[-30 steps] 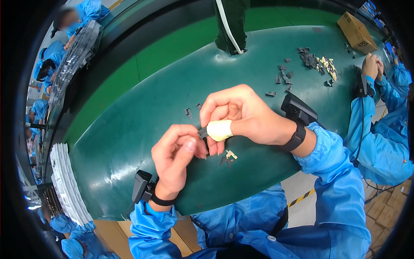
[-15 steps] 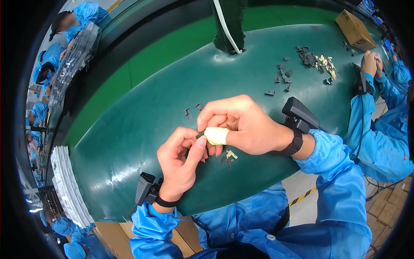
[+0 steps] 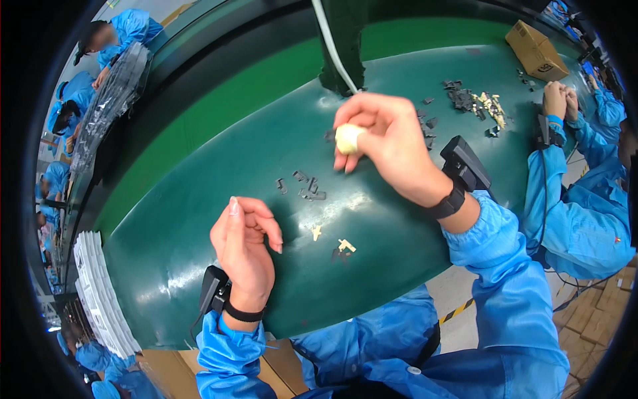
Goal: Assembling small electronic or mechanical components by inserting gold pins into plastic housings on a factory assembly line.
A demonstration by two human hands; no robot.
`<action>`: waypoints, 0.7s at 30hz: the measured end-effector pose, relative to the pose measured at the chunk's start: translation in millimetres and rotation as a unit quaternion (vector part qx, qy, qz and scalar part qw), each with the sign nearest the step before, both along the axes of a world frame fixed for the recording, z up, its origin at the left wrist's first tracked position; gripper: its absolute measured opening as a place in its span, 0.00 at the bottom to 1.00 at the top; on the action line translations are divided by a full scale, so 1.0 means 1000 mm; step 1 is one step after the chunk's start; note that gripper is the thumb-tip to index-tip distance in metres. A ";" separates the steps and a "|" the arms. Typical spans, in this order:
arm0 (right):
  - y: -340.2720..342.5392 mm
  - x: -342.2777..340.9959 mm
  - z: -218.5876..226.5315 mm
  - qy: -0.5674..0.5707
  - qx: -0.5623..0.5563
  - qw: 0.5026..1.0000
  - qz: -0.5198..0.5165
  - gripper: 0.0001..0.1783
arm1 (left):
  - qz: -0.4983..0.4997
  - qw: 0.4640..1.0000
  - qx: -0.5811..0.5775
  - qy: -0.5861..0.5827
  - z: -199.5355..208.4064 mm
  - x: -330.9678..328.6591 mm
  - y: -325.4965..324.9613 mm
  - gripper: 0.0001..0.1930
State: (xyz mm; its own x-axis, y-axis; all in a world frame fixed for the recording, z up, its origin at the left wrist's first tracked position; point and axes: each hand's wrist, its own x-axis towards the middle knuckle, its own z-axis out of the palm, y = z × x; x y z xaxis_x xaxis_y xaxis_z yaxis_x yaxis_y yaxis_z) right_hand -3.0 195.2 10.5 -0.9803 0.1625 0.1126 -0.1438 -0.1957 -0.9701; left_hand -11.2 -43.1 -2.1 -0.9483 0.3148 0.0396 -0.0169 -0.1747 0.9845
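Note:
My right hand (image 3: 392, 146) is raised over the middle of the table, thumb and fingers closed in a pinch. A small black plastic part (image 3: 329, 135) shows at its fingertips; most of it is hidden. A pale yellow cover (image 3: 347, 139) wraps the right thumb. My left hand (image 3: 246, 243) is held apart at the left, open, with nothing in it. Between and beyond the hands lies a loose group of black plastic parts (image 3: 312, 189). Nearer me are a small cream part (image 3: 316, 233) and another cream piece (image 3: 346, 245) beside small dark bits (image 3: 339, 255).
Farther right on the green table (image 3: 179, 246) lie a heap of black parts (image 3: 462, 98) and cream parts (image 3: 492, 108). A cardboard box (image 3: 537, 52) stands at the far right, near a co-worker's hands (image 3: 559, 100). White stacked trays (image 3: 100, 292) sit at the left edge.
My hands have separated. The right has moved up and away with the black part, while the left has drawn back left and opened. A cream part and more black parts now show.

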 end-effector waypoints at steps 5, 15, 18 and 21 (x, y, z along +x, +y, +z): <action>0.033 -0.010 -0.001 0.013 0.128 0.987 -0.095 0.08 | 0.012 1.000 -0.015 -0.002 0.003 0.002 0.002 0.21; 0.038 -0.008 0.002 0.066 0.174 0.963 -0.197 0.06 | 0.019 0.995 -0.079 0.050 -0.003 0.003 -0.005 0.09; 0.036 -0.008 -0.004 0.039 0.189 0.968 -0.163 0.05 | 0.029 0.911 -0.264 0.315 -0.002 0.001 -0.004 0.10; 0.025 -0.008 -0.011 0.023 0.244 0.962 -0.117 0.04 | 0.023 0.845 -0.331 0.419 0.003 -0.005 0.007 0.14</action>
State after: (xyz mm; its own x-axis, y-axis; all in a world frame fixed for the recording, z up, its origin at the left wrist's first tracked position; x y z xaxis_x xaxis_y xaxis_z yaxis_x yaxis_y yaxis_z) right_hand -10.7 219.8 -0.8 -0.9155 0.2945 0.2741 -0.1741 0.3242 -0.9298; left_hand -15.9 -35.7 0.5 -0.6865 0.4944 0.5331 0.7266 0.4382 0.5293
